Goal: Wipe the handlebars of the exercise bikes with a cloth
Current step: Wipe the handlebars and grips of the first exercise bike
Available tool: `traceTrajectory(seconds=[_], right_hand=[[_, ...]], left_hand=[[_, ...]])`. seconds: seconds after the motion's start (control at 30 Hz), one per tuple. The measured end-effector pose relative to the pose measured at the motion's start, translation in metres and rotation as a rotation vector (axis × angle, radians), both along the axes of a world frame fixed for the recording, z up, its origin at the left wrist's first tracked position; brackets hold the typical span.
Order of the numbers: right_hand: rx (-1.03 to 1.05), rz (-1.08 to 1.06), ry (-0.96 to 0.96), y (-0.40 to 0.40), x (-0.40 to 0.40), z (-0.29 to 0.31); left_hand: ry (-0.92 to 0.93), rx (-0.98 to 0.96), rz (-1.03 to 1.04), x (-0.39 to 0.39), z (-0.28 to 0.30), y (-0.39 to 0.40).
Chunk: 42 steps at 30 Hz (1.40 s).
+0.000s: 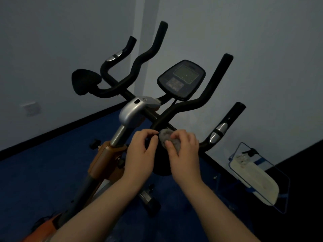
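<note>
Forearms: both were seen nearest the camera, bare, reaching forward and upward from the lower edge and converging towards the handlebars [176,109].
Left hand [141,152]: it was held palm-down just left of the cloth [168,137], wrist slightly bent, fingers curled inward with thumb and forefinger nearly pinched; whether anything was gripped between them could not be told.
Right hand [185,154]: it was closed around the cloth, thumb and forefinger pressed into the bundle, the remaining fingers curled beneath.
Cloth: a small grey crumpled wad was held against the handlebars, at the base of the right-hand curved bar where it joined the crossbar.
Handlebars: black padded bars were spread out above the hands, four ends raised, with silver sensor plates set on the two outer grips.
Console [181,79]: a dark display was mounted above the handlebars' centre, tilted towards the camera.
Stem [120,135]: a silver post was seen below the handlebars' clamp, entering an orange frame.
Container [257,173]: a clear-walled box holding pale material was placed on the blue floor, right of the handlebars.
</note>
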State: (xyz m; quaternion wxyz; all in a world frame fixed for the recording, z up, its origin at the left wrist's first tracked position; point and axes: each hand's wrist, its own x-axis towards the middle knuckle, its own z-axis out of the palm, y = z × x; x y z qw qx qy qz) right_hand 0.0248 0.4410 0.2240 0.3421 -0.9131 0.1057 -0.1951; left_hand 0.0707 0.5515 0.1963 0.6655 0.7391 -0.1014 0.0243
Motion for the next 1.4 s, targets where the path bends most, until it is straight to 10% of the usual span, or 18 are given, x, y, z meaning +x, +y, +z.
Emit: traceTrajectory(seconds=[0.2,0.43,0.77,1.2,1.4], right_hand=[[0.308,0.145,-0.049,-0.03,-0.015,0.002],[-0.356,0.208,0.002,-0.079,0.021,0.005],[-0.288,0.416,0.05,-0.093,0.033,0.011],[-0.615,0.273,-0.236,-0.132,-0.005,-0.008],[-0.253,-0.143,-0.362,-0.163,0.008,-0.001]], left_hand=[[-0.164,0.241,0.162,0.014,0.002,-0.025],[-0.343,0.468,0.335,0.017,-0.006,-0.033],[-0.374,0.465,0.398,0.017,-0.011,-0.036],[-0.396,0.354,0.147,0.007,0.023,-0.063],[-0.247,0.344,-0.106,0.009,0.032,-0.103]])
